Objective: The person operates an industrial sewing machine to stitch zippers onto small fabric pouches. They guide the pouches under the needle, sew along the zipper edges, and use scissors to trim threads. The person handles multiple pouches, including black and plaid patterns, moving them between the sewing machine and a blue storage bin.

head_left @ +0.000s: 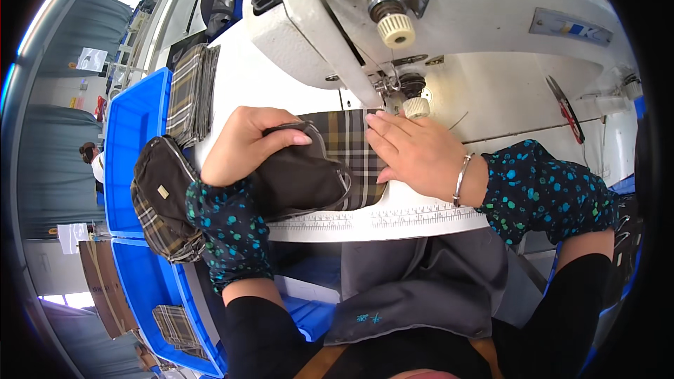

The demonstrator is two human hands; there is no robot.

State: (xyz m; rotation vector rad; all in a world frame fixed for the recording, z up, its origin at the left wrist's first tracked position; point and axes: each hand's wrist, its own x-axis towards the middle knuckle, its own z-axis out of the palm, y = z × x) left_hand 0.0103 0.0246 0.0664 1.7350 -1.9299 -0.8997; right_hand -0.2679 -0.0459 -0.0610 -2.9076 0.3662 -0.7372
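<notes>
My left hand (242,146) pinches the upper edge of a dark brown fabric piece (295,181) between thumb and fingers. This piece has a pale edging and lies folded over a brown plaid fabric piece (354,144) on the white table. Flat on the right edge of the plaid, with fingers stretched out, lies my right hand (425,154). Its fingertips are just below the needle area of a white sewing machine (309,28). How the two fabric pieces join is partly hidden by the folds.
A stack of plaid pieces (188,95) lies at the table's left. Beside it hangs a dark pouch with plaid (165,193), against blue bins (137,140). Red-handled scissors (570,116) rest at the right. A printed ruler (421,217) runs along the near edge.
</notes>
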